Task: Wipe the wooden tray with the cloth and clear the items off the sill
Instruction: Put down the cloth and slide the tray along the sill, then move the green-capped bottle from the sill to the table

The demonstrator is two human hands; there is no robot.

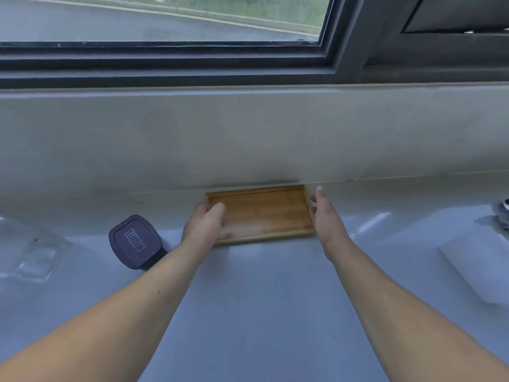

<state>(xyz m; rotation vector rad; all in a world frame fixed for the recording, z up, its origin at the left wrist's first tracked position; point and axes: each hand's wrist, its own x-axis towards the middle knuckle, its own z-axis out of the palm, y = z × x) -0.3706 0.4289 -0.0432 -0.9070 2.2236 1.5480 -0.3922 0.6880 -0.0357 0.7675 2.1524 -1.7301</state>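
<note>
Wooden tray [264, 213] lies flat on the desk [248, 299], back edge against the wall. Left hand [205, 220] grips its left rim; right hand [323, 213] is open, flat beside the right rim (contact unclear). Dark lidded container [135, 241] sits left of the tray.

A shallow rectangular wooden tray [264, 213] with a low raised rim lies flat on the pale sill [248, 299], its far long edge against the wall below the window. The honey-coloured, visibly grained floor is bare, with a paler patch toward its near left. The tray sits near the scene's centre, turned slightly so its right end lies farther away.
</note>
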